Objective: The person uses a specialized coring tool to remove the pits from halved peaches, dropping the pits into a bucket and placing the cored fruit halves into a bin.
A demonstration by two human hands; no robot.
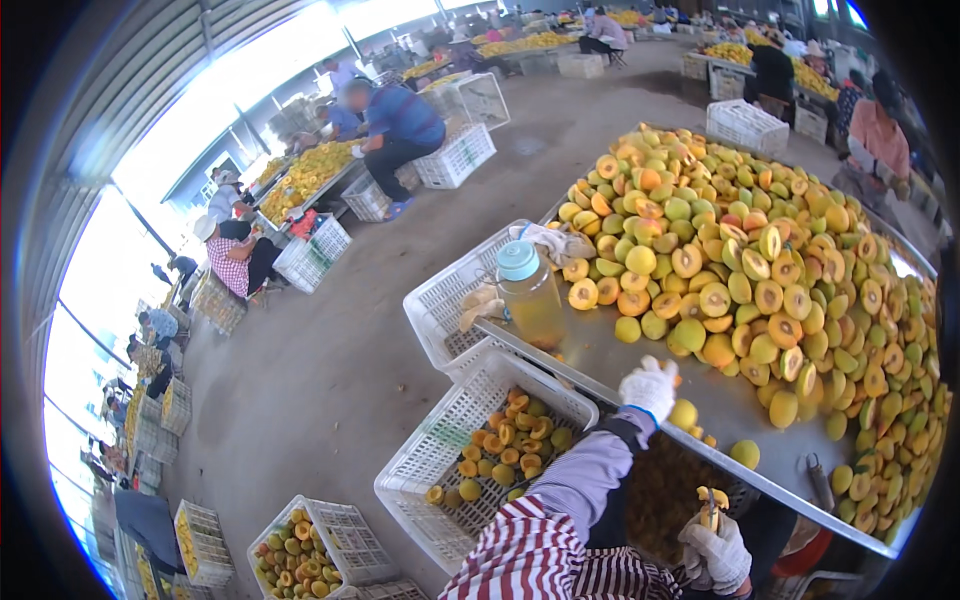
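Observation:
My left hand [649, 390], in a white knit glove, is over the near edge of the metal table [592, 352]. A bit of orange shows past its fingertips; whether it grips a piece of fruit is unclear. Beside it sits a whole yellow-green stone fruit [682, 414], perhaps an apricot. Lower right, my right hand [716, 551], also gloved, is closed round a small hand tool [709, 517] with yellow-orange fruit flesh at its upper end. A large heap of whole and halved fruit [720, 270] covers much of the table.
A bottle with a turquoise lid [531, 300] stands by the table's left corner. A white plastic crate [420, 450] holding fruit halves is left of my arm, another crate [367, 555] below it. A handled tool [819, 480] lies near the table's right end. Several people sit at other tables.

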